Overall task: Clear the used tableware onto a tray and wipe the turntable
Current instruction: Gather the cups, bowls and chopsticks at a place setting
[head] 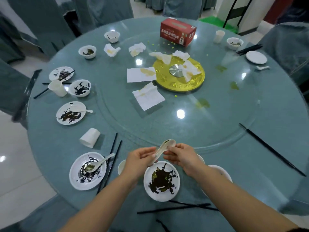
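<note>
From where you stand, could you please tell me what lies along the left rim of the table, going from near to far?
Plate with spoon → tipped cup → plate with spoon → smeared bowl → smeared plate → bowl with greens → far bowl.

Single head cam, wide-angle, looking fwd and steeply down from the near edge of the round bench (50, 148).

Only one view, so no overlap w/ another. Nearest to lens: forearms and both hands, left (140, 160) and right (182, 158), low centre. Glass turntable (217, 124) fills mid-frame; gold hub (178, 74) sits just above centre. Far rim w/ red tissue box (177, 31) near the top; covered chairs (50, 19) behind. Edges bend, fisheye-style; floor (15, 164) shows at left.
</note>
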Demonstrator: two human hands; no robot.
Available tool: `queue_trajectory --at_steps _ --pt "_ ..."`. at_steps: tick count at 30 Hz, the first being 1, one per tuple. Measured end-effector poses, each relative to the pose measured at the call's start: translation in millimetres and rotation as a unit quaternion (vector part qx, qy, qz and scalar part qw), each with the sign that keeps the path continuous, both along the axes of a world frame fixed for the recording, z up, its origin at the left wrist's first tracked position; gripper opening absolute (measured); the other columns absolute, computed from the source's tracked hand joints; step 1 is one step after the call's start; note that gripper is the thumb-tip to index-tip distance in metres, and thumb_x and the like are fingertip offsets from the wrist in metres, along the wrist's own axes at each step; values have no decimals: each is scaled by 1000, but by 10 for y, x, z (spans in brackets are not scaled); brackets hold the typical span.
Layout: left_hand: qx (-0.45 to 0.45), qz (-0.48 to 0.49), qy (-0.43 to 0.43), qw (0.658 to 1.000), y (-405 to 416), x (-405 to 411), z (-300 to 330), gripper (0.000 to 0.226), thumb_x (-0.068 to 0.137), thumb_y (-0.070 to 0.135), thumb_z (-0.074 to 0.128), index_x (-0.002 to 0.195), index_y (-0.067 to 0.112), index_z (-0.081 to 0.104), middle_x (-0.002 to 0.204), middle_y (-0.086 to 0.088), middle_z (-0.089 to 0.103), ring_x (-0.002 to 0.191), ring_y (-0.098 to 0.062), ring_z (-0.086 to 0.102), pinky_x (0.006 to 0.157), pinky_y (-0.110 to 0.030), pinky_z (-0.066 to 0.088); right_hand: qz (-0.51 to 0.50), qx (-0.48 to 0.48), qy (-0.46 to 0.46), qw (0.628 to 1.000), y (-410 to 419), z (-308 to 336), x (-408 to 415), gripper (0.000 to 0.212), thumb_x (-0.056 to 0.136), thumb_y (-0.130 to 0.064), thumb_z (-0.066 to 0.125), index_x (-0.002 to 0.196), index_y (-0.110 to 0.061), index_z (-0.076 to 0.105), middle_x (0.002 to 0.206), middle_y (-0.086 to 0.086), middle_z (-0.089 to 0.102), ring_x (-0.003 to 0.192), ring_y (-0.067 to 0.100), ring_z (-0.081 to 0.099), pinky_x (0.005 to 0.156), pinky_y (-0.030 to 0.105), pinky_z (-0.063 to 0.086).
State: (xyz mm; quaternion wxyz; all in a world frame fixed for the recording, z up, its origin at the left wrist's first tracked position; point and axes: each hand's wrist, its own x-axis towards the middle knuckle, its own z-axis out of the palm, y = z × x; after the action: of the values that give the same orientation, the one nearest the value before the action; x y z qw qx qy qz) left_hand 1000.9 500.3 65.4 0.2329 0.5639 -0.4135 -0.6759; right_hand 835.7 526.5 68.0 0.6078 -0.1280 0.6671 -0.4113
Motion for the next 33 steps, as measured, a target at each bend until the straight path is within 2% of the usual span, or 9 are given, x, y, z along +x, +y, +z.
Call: queue_trajectory --at_steps 7,12,16,19,24,26,28,30,33 --pt "-37 -11 -17 999 -41 381 91 18 89 5 63 102 17 68 92 -6 74 83 -26 71 80 -32 55 37 -31 53 997 -190 57 440 6 92 -7 56 97 -3 57 75 17 70 59 20 67 55 23 52" --pt "-148 -57 -118 980 -131 677 112 15 89 16 66 101 23 72 84 7 72 65 -8 68 64 -13 50 89 -41 104 990 -396 113 762 9 93 -10 55 98 -5 59 75 13 71 63 19 67 69 30 58" --pt "-150 -73 -148 975 -199 929 76 17 93 17 58 97 31 67 82 7 72 65 -9 69 72 -29 57 133 -57 152 978 -552 156 1009 7 92 -10 55 92 -7 62 80 12 68 64 17 60 74 37 56" --pt "-126 -63 -140 980 -231 1116 7 14 92 14 57 95 24 66 78 4 73 66 -12 70 74 -39 58 177 -64 176 966 -660 183 1199 9 93 -11 56 92 -5 63 82 12 68 65 15 61 70 30 56" --pt "-114 -24 -171 978 -304 1478 -121 16 90 14 59 78 22 66 68 4 71 57 -4 64 62 -24 52 260 -81 191 943 -808 135 1539 3 89 -12 60 87 -12 62 82 9 68 65 14 61 66 26 51" --pt "-93 11 -174 980 -318 1649 -194 19 89 11 59 74 21 67 65 4 70 55 -6 63 65 -30 54 293 -88 207 929 -868 54 1652 1 87 -15 63 88 -16 63 82 7 69 69 15 61 70 28 51" --pt "-72 39 -188 979 -313 1823 -251 16 89 12 60 77 18 70 65 7 67 50 0 59 68 -30 52 339 -90 252 902 -939 -94 1738 9 85 -23 66 93 -19 67 86 3 70 77 14 63 79 31 51" --pt "-64 57 -222 971 -289 2014 -305 11 89 18 62 82 19 71 67 12 66 53 2 59 65 -26 48 409 -92 328 846 -1015 -256 1810 17 86 -26 65 101 -19 68 94 -2 70 88 12 64 84 30 50" --pt "-36 93 -225 969 -237 2300 -404 9 87 20 65 83 21 73 73 9 68 74 -12 65 73 -29 52 503 -89 424 748 -1103 -462 1926 24 90 -25 59 112 -19 66 108 -3 68 102 15 62 85 26 45"
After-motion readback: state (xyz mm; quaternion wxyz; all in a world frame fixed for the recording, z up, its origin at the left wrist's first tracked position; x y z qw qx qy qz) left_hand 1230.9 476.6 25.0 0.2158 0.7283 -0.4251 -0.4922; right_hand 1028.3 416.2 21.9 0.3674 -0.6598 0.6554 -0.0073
